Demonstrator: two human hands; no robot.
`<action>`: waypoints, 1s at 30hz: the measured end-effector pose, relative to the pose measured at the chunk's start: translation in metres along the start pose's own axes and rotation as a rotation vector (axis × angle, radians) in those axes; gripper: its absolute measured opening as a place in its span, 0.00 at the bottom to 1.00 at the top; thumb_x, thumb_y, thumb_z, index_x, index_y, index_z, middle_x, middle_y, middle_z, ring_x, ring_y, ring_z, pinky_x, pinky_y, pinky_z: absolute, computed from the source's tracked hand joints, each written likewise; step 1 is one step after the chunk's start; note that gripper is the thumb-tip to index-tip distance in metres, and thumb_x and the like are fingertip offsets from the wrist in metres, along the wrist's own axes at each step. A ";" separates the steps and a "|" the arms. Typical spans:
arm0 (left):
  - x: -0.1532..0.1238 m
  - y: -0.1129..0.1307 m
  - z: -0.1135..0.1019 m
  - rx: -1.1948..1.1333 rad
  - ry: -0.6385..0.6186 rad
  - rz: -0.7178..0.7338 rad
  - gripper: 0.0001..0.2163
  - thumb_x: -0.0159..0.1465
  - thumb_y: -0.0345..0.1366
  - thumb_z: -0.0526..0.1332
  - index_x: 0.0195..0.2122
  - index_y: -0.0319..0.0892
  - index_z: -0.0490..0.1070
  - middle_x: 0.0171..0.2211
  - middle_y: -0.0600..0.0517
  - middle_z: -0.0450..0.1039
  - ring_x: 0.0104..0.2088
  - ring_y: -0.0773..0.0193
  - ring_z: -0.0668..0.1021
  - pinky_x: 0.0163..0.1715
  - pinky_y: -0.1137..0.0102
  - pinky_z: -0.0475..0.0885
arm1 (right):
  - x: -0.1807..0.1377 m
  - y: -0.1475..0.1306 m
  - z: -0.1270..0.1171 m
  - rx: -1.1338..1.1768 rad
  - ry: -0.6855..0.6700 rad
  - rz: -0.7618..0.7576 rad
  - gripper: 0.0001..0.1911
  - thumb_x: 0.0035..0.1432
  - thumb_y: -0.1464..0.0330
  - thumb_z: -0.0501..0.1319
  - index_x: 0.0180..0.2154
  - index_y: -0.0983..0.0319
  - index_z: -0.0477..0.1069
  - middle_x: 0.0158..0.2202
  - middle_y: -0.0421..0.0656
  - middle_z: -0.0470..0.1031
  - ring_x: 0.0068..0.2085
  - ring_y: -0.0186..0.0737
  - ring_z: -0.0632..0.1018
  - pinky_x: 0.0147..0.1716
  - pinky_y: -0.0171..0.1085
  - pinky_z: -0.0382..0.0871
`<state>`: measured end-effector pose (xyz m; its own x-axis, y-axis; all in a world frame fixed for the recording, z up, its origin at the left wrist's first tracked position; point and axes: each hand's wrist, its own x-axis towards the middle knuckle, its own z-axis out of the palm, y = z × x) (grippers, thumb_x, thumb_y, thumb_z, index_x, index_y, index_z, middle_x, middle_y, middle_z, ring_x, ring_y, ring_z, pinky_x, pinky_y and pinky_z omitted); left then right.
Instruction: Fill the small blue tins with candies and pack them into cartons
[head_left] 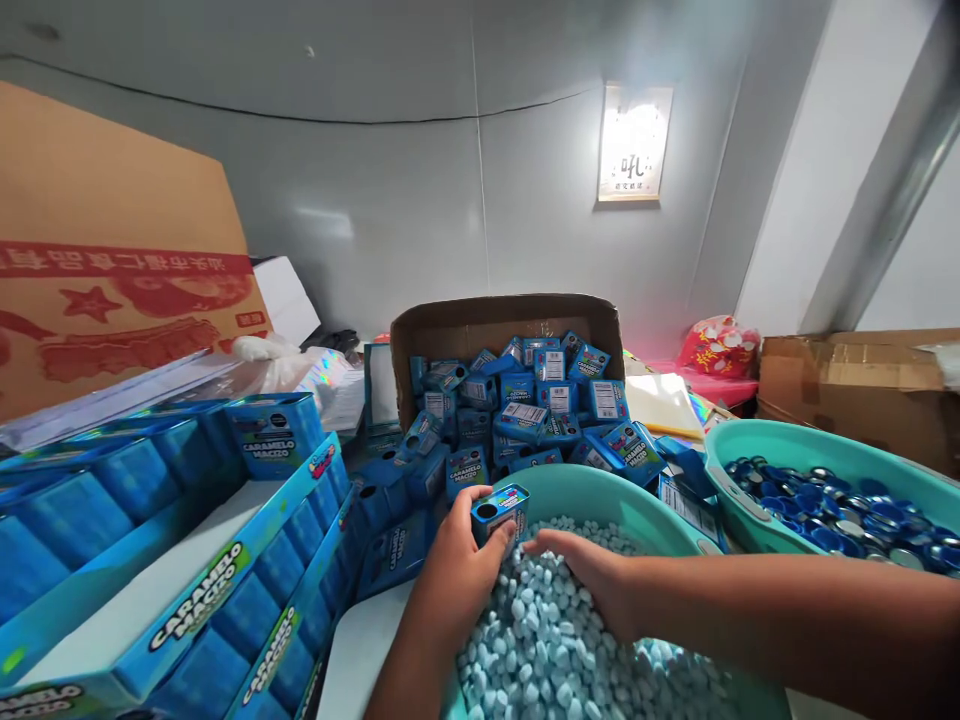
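My left hand point(478, 545) is closed around a small blue candy tin point(501, 508), whose top shows a dark round hole. The tin is held tilted over a teal basin point(592, 485) filled with pale blue candies point(555, 650). My right hand point(589, 580) reaches into the candies beside the tin, its fingers partly buried and curled; whether candies are gripped is hidden. Behind the basin, a cardboard box point(506, 312) lies on its side with many blue tins point(521, 420) spilling out of it.
To the left stand stacked display trays point(202, 590) holding blue tins, below a large printed carton point(120, 240). On the right a second teal basin point(780, 440) contains blue and silver round lids point(847, 515). Brown cartons point(855, 390) and a red patterned bag point(718, 347) sit farther back.
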<state>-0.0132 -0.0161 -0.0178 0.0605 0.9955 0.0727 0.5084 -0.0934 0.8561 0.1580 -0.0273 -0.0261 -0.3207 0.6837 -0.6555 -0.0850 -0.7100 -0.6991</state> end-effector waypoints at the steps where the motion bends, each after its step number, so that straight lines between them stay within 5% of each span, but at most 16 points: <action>1: 0.000 0.000 0.000 0.002 -0.004 0.010 0.23 0.63 0.45 0.57 0.58 0.45 0.61 0.51 0.44 0.71 0.49 0.52 0.75 0.47 0.61 0.69 | -0.006 -0.003 0.001 0.040 -0.028 0.063 0.18 0.49 0.52 0.62 0.28 0.61 0.71 0.22 0.44 0.74 0.28 0.46 0.78 0.36 0.44 0.72; 5: 0.001 -0.002 0.001 0.001 -0.035 0.056 0.27 0.63 0.44 0.57 0.62 0.45 0.57 0.58 0.43 0.67 0.54 0.51 0.72 0.52 0.59 0.67 | -0.023 -0.012 0.006 0.259 -0.177 -0.045 0.15 0.53 0.59 0.61 0.34 0.65 0.72 0.25 0.46 0.75 0.26 0.39 0.77 0.26 0.32 0.69; 13: -0.005 0.003 -0.004 -0.027 -0.094 0.149 0.25 0.61 0.38 0.58 0.61 0.42 0.61 0.61 0.45 0.65 0.60 0.54 0.68 0.59 0.64 0.62 | -0.037 -0.030 0.022 0.469 -0.009 -0.254 0.11 0.60 0.62 0.59 0.35 0.64 0.71 0.25 0.45 0.76 0.25 0.37 0.77 0.22 0.30 0.71; 17: -0.008 0.005 -0.004 -0.032 -0.165 0.248 0.23 0.60 0.37 0.58 0.59 0.46 0.65 0.56 0.48 0.70 0.54 0.56 0.73 0.54 0.67 0.67 | -0.042 -0.057 0.035 0.528 -0.012 -0.316 0.11 0.63 0.65 0.56 0.33 0.65 0.71 0.25 0.46 0.76 0.23 0.36 0.77 0.18 0.29 0.70; 23: -0.010 0.006 -0.004 -0.052 -0.190 0.305 0.22 0.59 0.33 0.59 0.56 0.49 0.67 0.51 0.53 0.74 0.48 0.60 0.76 0.46 0.70 0.70 | -0.019 -0.079 0.045 0.622 -0.052 -0.447 0.11 0.63 0.65 0.53 0.33 0.64 0.70 0.27 0.48 0.77 0.27 0.38 0.79 0.22 0.31 0.74; 30: -0.009 0.007 -0.007 -0.117 -0.231 0.365 0.25 0.59 0.33 0.60 0.59 0.50 0.65 0.54 0.54 0.72 0.52 0.59 0.74 0.52 0.69 0.68 | 0.003 -0.065 0.040 0.603 -0.044 -0.584 0.08 0.56 0.64 0.60 0.33 0.62 0.70 0.25 0.43 0.76 0.26 0.37 0.78 0.23 0.31 0.74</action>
<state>-0.0165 -0.0260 -0.0086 0.4149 0.8669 0.2762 0.3179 -0.4225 0.8488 0.1245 0.0143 0.0283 -0.1042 0.9710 -0.2150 -0.7343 -0.2209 -0.6419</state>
